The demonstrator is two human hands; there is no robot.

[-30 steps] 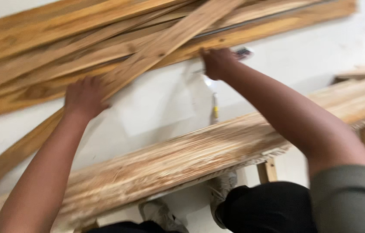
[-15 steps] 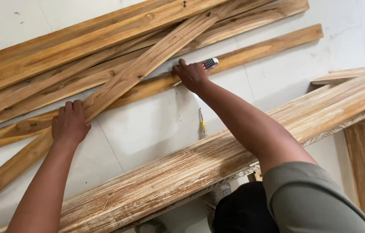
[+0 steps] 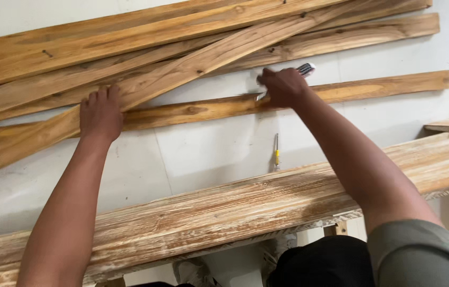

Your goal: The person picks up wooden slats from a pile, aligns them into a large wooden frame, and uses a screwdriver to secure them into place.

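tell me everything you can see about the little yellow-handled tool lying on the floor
The yellow-handled tool is small and slim, with a thin grey metal shaft above and below a short yellow grip; its exact kind is too small to tell. It lies flat and nearly upright in the picture on the pale floor, alone, touched by no hand. It sits between the thin plank under the right hand and the wide whitewashed board nearer the camera.

The pale floor (image 3: 208, 154) holds long wooden boards (image 3: 182, 32) piled from nine o'clock to two o'clock. One thinner board (image 3: 384, 86) lies alone at three o'clock. A small yellow-handled tool (image 3: 276, 153) lies on the floor in the middle.
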